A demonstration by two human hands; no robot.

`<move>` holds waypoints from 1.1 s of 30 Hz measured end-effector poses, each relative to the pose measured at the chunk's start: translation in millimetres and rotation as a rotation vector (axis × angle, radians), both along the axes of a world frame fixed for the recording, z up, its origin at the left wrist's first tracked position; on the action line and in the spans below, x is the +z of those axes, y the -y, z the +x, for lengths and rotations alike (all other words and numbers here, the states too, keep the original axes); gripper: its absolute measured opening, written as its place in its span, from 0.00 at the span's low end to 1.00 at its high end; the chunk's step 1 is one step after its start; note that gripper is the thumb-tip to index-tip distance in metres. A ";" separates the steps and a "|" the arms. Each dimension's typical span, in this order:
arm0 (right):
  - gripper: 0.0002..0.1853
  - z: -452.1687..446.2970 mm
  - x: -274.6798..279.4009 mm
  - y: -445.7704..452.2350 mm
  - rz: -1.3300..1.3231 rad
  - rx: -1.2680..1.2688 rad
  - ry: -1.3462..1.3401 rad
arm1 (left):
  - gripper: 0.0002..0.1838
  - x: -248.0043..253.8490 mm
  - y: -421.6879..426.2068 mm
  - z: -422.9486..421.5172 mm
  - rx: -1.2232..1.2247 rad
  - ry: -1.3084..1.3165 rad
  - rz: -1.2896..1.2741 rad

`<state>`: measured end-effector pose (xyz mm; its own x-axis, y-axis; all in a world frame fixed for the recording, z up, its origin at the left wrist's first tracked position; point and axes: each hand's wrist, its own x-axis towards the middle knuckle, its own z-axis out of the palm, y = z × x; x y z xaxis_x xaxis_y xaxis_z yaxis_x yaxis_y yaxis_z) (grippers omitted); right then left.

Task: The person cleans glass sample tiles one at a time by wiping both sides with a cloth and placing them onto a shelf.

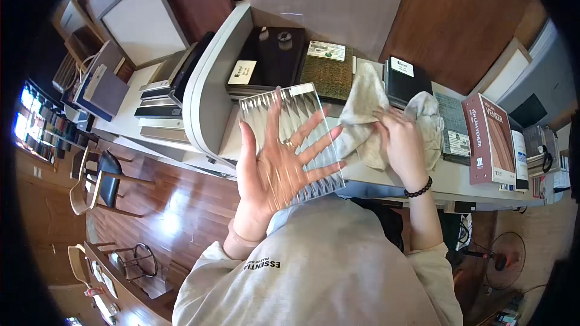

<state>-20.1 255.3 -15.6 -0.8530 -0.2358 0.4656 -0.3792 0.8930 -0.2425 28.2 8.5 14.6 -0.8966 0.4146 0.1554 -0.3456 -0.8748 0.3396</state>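
Observation:
My left hand (279,166) is spread open beneath a clear, ribbed rectangular panel (311,139), and its palm and fingers show through the panel. The panel has a small pale label at its top edge and lies tilted over the front of the counter. To the right, my right hand (399,139) is closed on a crumpled whitish cloth (367,96), its fingertips pressed into the folds. More of the cloth bunches up on the right side of that hand. A dark beaded bracelet circles my right wrist.
Behind the panel lie dark glossy boards (275,54) and a brown textured sample (329,75). A red-brown veneer binder (489,139) stands at right beside a white bottle (519,160). A curved white divider (202,84) rises at left. Chairs and a fan (506,259) stand lower down.

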 end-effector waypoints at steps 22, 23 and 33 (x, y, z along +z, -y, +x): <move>0.24 49.9 113.6 119.0 -0.283 0.622 -0.029 | 0.38 12.3 44.5 -7.3 -0.236 -0.044 -0.079; 0.25 59.1 99.2 138.7 -0.145 0.518 -0.042 | 0.38 10.5 43.9 -7.1 -0.238 -0.046 -0.076; 0.30 60.2 86.9 159.7 0.181 0.057 -0.169 | 0.33 15.8 22.0 10.8 -0.075 -0.061 -0.233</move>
<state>40.1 95.6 71.3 -0.7496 -0.3740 0.5462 -0.4522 0.8919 -0.0098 39.0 -13.6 30.4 -0.8537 0.5109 0.1006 -0.3796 -0.7428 0.5514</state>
